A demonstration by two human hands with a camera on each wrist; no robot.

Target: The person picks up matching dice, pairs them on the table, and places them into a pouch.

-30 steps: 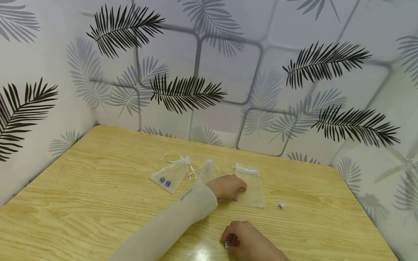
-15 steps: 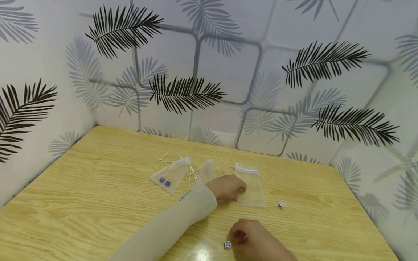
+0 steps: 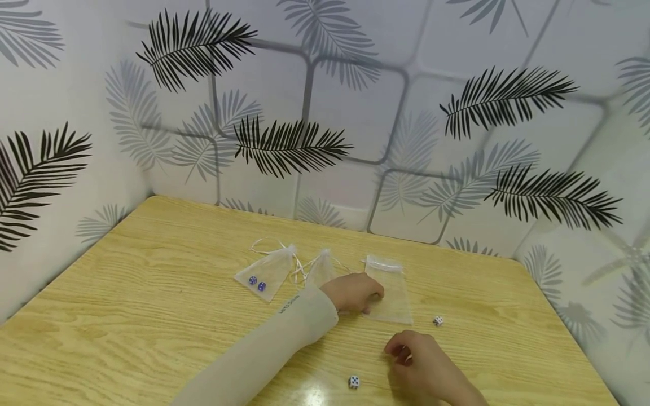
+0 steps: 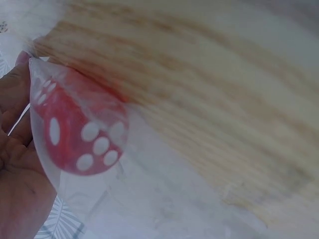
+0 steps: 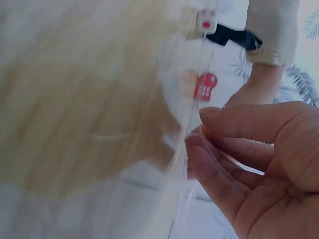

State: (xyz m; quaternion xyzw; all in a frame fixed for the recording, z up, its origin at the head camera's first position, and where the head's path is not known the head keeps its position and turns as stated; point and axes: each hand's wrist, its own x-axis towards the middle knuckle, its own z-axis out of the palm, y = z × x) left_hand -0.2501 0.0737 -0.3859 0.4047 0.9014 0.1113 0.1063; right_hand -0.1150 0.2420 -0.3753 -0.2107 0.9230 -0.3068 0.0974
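My left hand (image 3: pixel 354 292) rests at the left edge of a flat sheer drawstring bag (image 3: pixel 396 304), its fingers loosely curled; no grip shows. In the left wrist view a large red die (image 4: pixel 84 132) shows through sheer fabric, beside that hand. My right hand (image 3: pixel 426 363) is just above the table, right of a white die (image 3: pixel 354 382), apart from it. The right wrist view shows its thumb and fingers (image 5: pixel 214 169) bent with nothing between them. A red die (image 5: pixel 205 85) and a white die stand farther off there. Another white die (image 3: pixel 438 321) lies right of the bag.
A sheer bag (image 3: pixel 274 265) with two blue dice lies at the left, its cords loose. A middle bag (image 3: pixel 320 269) is partly hidden by my left arm. The wooden table (image 3: pixel 152 293) meets a leaf-patterned wall (image 3: pixel 350 113) at the back.
My right hand has let go of the white die, left it on the table, and moved right and slightly away from me. The left hand has stayed in place.
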